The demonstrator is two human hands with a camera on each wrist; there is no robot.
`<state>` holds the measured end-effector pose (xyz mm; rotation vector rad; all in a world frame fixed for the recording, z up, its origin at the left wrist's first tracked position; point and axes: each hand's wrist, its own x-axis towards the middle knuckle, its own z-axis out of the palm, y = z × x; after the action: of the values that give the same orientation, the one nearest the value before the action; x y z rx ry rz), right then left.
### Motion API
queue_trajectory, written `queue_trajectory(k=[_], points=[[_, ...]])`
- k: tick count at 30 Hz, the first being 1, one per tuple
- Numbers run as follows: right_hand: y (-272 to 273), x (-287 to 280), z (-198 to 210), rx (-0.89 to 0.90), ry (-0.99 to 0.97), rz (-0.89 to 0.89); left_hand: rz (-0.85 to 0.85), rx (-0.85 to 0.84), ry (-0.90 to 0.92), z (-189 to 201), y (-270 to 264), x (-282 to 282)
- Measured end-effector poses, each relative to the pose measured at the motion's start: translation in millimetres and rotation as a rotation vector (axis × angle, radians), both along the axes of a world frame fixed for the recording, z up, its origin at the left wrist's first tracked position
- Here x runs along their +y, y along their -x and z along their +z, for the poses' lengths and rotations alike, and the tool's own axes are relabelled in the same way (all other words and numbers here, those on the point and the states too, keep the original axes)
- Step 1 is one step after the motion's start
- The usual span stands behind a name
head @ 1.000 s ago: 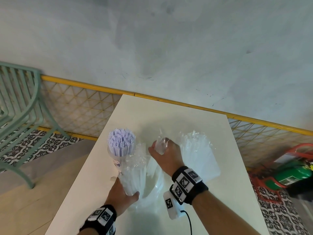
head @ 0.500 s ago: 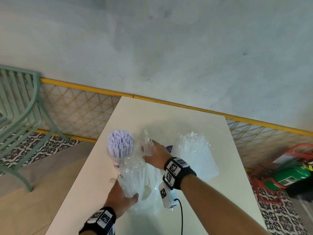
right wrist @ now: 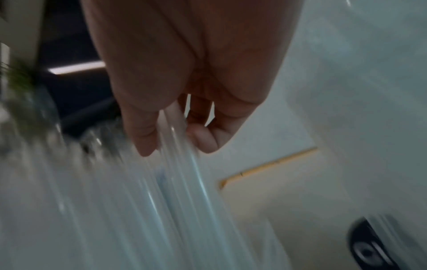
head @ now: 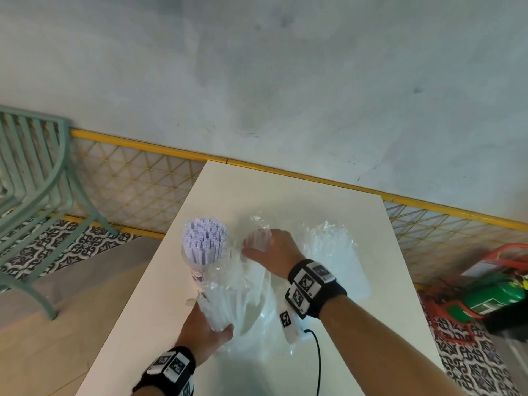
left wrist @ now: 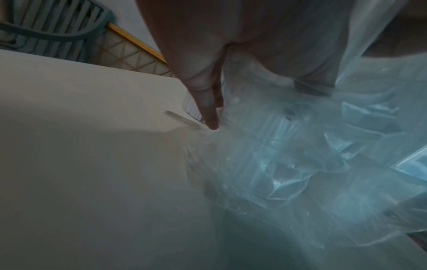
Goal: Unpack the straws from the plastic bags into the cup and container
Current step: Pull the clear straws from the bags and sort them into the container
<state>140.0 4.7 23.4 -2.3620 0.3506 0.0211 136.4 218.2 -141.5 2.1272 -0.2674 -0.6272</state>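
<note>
White table (head: 285, 195): carries all items. Clear plastic bag (head: 228, 298), still holding white straws, is gripped at its lower end by the left hand (head: 204, 332), fingers curled round it. A second bag (head: 334, 252) lies just beside it. Cup (head: 204, 244), near the left edge, is packed with upright straws. Right hand (head: 274, 252): a small bundle of clear straws (head: 259, 238) is pinched. Judged light, slippery, easily crushed; best held mid-bundle.

Motion blur smears the clear plastic straws (right wrist: 180, 182) in the right-wrist view, and the mint-green slatted metal chair (head: 31, 178) is cut off.
</note>
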Motion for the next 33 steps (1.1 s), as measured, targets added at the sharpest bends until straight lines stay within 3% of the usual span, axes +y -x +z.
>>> queue_trajectory(k=[8, 12, 16, 19, 26, 29, 33], points=[[45, -64, 133, -0.529, -0.195, -0.073, -0.014, -0.023, 0.046, 7, -1, -1], [75, -105, 164, -0.412, -0.157, -0.099, -0.038, -0.056, 0.068, 10, 0, -3], [86, -120, 141, -0.326, -0.135, -0.139, -0.031, -0.072, 0.063, 11, 0, -4], [84, -123, 110, -0.312, -0.123, -0.156, -0.042, -0.075, 0.036, 9, -1, -3], [89, -112, 28, -0.077, -0.022, -0.214, 0.001, -0.113, 0.032, 20, 5, -8], [92, -112, 22, -0.062, 0.031, -0.224, -0.019, -0.105, 0.030, 23, 6, -7], [91, -122, 32, -0.185, 0.011, -0.304, -0.011, -0.095, 0.009, 18, 5, -6]])
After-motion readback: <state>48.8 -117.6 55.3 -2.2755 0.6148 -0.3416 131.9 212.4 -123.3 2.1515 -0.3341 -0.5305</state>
